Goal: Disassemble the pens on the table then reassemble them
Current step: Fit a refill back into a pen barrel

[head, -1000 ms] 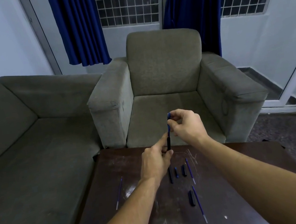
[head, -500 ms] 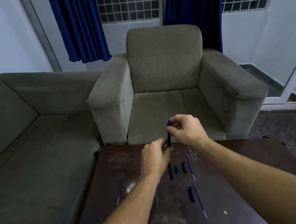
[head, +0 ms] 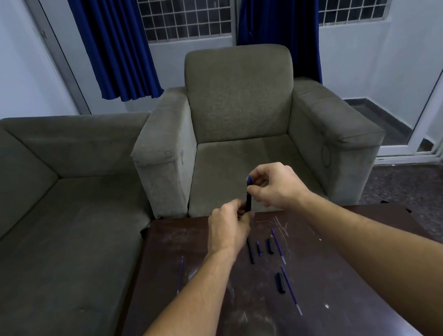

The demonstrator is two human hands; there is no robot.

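- Holding a pen [head: 248, 197] nearly upright above the far edge of the counter [head: 344, 264], both hands meet over it.
- The left hand [head: 230, 228] has its fingers closed narrowly around the pen's lower end, which is hidden inside the grip.
- The right hand [head: 276, 187] pinches the upper part between thumb and fingers [head: 253, 179], with the blue tip poking out just above them.
- The dark middle stretch of the pen shows in the gap between the two hands.
- On the counter, just nearer than the left hand, lie a long black barrel [head: 251, 250], a small blue piece [head: 259, 249], a short black cap [head: 269, 245] and a thin blue refill [head: 278, 246], side by side and roughly parallel.
- Nearer still, a second black cap [head: 280, 282] lies just beside another refill [head: 291, 290].
- A third refill [head: 180, 274] lies alone well to the left, close to the counter's left edge.
- A grey armchair [head: 245, 124] stands beyond the counter, and a sofa [head: 32, 196] runs along the left.
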